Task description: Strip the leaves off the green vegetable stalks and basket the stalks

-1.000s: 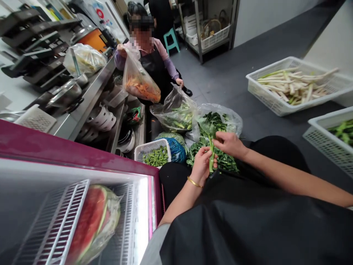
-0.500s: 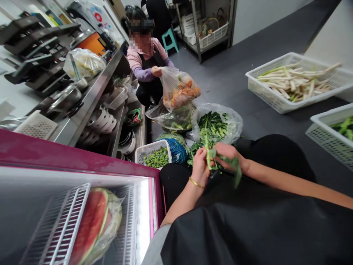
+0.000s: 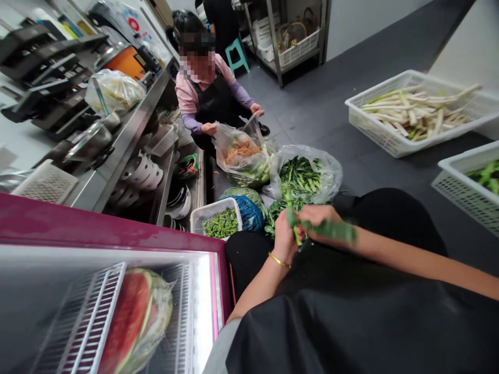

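My left hand (image 3: 284,240), with a gold bangle at the wrist, is closed around a leafy green stalk (image 3: 287,196) held nearly upright over my lap. Close against it, my right hand (image 3: 320,215) is closed on a green leaf (image 3: 333,230), which trails to the right and is smeared by motion. Whether that leaf is still joined to the stalk I cannot tell. Just beyond my hands, a clear plastic bag (image 3: 332,174) lies open with leafy greens (image 3: 300,174) in it. More loose greens (image 3: 276,217) lie below the bag, partly hidden by my hands.
A white basket (image 3: 198,221) of cut green pieces stands left of a blue bag (image 3: 251,212). Opposite, a crouching person (image 3: 212,96) holds a plastic bag (image 3: 225,137) of scraps. White crates (image 3: 374,136) are at right; a lit fridge (image 3: 224,270) with watermelon (image 3: 130,317) borders my left.
My right hand has shifted slightly, and the leaf now swings out farther right. The other person has lowered the scrap bag and now spreads its mouth with both hands.
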`<state>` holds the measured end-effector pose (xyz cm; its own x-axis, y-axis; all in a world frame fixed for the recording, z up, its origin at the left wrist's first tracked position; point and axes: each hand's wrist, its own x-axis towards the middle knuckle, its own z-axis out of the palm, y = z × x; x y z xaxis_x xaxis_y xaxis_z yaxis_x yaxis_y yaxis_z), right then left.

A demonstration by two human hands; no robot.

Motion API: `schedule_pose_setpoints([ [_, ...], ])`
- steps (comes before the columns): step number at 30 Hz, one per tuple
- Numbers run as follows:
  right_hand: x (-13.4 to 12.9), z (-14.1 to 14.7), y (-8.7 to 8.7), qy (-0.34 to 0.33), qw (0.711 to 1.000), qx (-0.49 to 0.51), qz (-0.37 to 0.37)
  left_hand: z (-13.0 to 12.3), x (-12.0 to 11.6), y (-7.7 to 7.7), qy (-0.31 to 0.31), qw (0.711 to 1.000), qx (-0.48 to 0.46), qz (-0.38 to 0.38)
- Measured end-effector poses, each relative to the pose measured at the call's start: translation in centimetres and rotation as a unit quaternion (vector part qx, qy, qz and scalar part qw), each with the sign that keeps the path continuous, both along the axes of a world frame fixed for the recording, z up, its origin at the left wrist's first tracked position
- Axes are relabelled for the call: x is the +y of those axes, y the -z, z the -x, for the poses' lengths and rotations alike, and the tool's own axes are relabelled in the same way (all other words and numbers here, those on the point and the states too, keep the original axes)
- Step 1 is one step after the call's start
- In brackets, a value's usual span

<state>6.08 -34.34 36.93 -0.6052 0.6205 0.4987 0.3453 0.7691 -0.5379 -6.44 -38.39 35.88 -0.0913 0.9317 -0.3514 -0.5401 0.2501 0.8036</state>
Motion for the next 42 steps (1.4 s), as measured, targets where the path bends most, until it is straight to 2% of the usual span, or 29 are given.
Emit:
schedule_pose_setpoints([
  [3, -1.1, -1.7, 1.5, -0.103, 0.991, -0.085, -0.031, 1.0, 0.1, -0.1, -0.031, 0.999, 0.01, -0.013],
  [4, -0.6, -2.6, 2.0, -0.104, 0.986, -0.124, -0.029, 1.3, 0.0, -0.3, -0.02, 0.999, 0.009, -0.025],
  [6, 1.3, -4.0, 2.2, -0.062, 0.982, -0.179, 0.012, 1.6, -0.3, -0.6, 0.018, 0.999, 0.003, -0.049],
  [8, 3.5, -4.5, 1.4, -0.035, 0.98, -0.171, 0.1, 1.3, -0.7, -0.8, 0.057, 0.996, -0.002, -0.063],
  [10, 4.8, -3.8, -0.2, -0.043, 0.972, -0.111, 0.202, 0.7, -1.0, -0.8, 0.083, 0.994, 0.007, -0.07],
  [11, 5.0, -3.0, -1.1, -0.038, 0.973, -0.079, 0.216, 0.3, -1.0, -0.7, 0.087, 0.994, 0.015, -0.071],
  [13, 4.1, -1.4, -2.5, 0.018, 0.987, -0.035, 0.154, -0.2, -0.9, -0.6, 0.079, 0.995, 0.018, -0.062],
  [15, 2.1, -0.3, -3.1, 0.041, 0.999, -0.026, 0.026, -0.2, -0.5, -0.5, 0.047, 0.998, -0.012, -0.037],
  [17, 0.3, -0.5, -2.8, -0.04, 0.997, -0.036, -0.063, 0.5, 0.0, -0.5, 0.029, 0.997, -0.07, 0.006],
  [19, -0.3, -1.6, -2.2, -0.129, 0.988, -0.06, -0.062, 1.5, 0.4, -0.8, 0.04, 0.99, -0.127, 0.044],
  [20, -0.1, -2.2, -1.9, -0.136, 0.988, -0.068, -0.022, 1.9, 0.4, -0.9, 0.054, 0.986, -0.146, 0.053],
  [21, 0.5, -2.7, -1.6, -0.12, 0.989, -0.064, 0.051, 2.3, 0.5, -1.0, 0.07, 0.983, -0.159, 0.056],
  [23, 2.0, -2.9, -1.3, -0.082, 0.97, -0.011, 0.229, 2.3, 0.5, -0.9, 0.1, 0.98, -0.166, 0.051],
  [26, 3.7, -1.6, -1.7, -0.085, 0.885, 0.119, 0.441, 1.1, 0.5, -0.4, 0.177, 0.972, -0.149, 0.053],
  [28, 4.5, -1.5, -2.1, -0.05, 0.839, 0.19, 0.507, 0.1, 0.8, 0.1, 0.213, 0.969, -0.114, 0.05],
  [30, 5.3, -3.3, -2.1, 0.045, 0.808, 0.284, 0.514, -0.4, 1.3, 0.8, 0.212, 0.974, -0.072, 0.04],
  [32, 6.6, -6.8, -1.6, 0.148, 0.776, 0.378, 0.483, -0.7, 2.2, 1.6, 0.212, 0.974, -0.062, 0.05],
  [33, 7.2, -8.9, -1.2, 0.182, 0.762, 0.398, 0.477, -0.9, 2.9, 2.1, 0.215, 0.972, -0.07, 0.06],
  [35, 8.2, -12.6, -0.2, 0.209, 0.743, 0.365, 0.52, -1.7, 4.7, 3.4, 0.222, 0.967, -0.09, 0.083],
  [37, 8.5, -15.2, 0.6, 0.188, 0.738, 0.296, 0.577, -2.8, 7.2, 4.9, 0.202, 0.971, -0.079, 0.098],
  [39, 8.5, -17.3, 1.2, 0.176, 0.746, 0.254, 0.591, -3.8, 10.0, 6.2, 0.166, 0.978, -0.04, 0.117],
  [40, 8.6, -18.5, 1.4, 0.193, 0.752, 0.253, 0.577, -4.1, 11.4, 6.9, 0.15, 0.98, -0.022, 0.13],
  [42, 9.2, -21.4, 2.3, 0.281, 0.755, 0.269, 0.528, -3.7, 13.9, 8.2, 0.128, 0.981, 0.003, 0.149],
])
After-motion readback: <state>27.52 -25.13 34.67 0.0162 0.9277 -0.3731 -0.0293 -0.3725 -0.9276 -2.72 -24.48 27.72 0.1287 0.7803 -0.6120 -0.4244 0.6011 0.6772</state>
